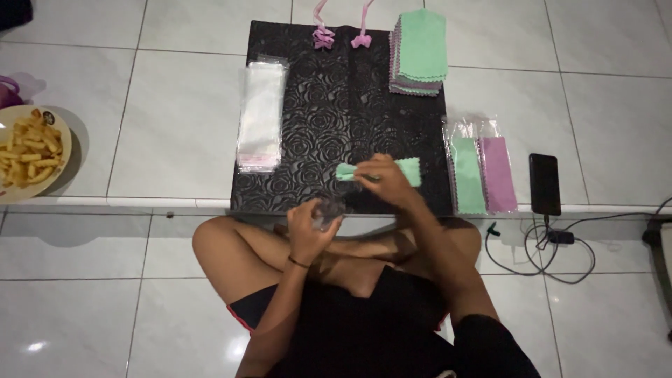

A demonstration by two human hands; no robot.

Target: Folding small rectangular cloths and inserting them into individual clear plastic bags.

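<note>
Grasping one green cloth (409,170) on the black mat (315,126), the right hand (385,180) works while the left hand (308,227) clutches one clear sleeve (329,208); two packed cloths (481,175) lie right.

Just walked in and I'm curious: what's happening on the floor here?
A person sits cross-legged at a black rose-embossed mat. The right hand holds a small green zigzag-edged cloth; the left hand grips a clear plastic sleeve. A stack of green cloths and two bagged cloths lie nearby.
</note>
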